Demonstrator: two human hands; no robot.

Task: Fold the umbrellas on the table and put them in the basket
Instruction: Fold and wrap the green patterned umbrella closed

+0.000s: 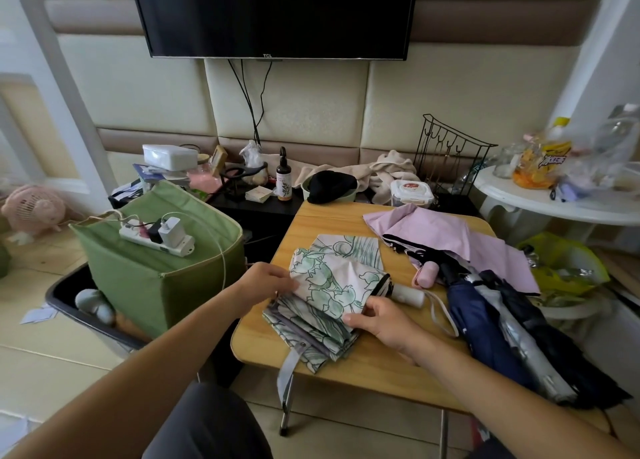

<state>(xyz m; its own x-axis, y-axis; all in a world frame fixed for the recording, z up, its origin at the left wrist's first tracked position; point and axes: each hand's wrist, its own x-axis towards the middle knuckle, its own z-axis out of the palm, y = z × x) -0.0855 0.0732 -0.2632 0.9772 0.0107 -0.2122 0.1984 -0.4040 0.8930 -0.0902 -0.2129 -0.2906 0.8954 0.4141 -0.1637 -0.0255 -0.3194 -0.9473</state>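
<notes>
Lying on the near left part of our small wooden table (363, 368), the floral umbrella (332, 295) is collapsed, its white-and-green canopy bunched in loose pleats with its grey strap (287, 372) hanging over the near edge. We have our left hand (265, 283) at the canopy's left side, fingers fairly straight and pressed against the cloth; whether the tips curl under it we cannot tell. Our right hand (377, 321) sits at the umbrella's right side, fingers curled and pinching a fold of the fabric near the handle end. The white handle (408, 295) points to the right, its cord loop lying on the tabletop.

Just to the right, a navy umbrella (485, 323) lies collapsed but unrolled, reaching past the table's near right corner. Behind it a pink umbrella (446, 236) sprawls with its canopy spread loosely, its pink handle (426, 274) pointing toward us.

Left of the table, on the floor, a green fabric bin (145, 275) stands with a white power strip (156, 240) and chargers lying on top. It rests partly in a dark basket (69, 302) whose rim shows at the left.

Beyond the table we see a low dark shelf (263, 204) with a brown bottle (284, 181), a wipes box (412, 191) and crumpled cloth, and a television (273, 11) on the wall above.
</notes>
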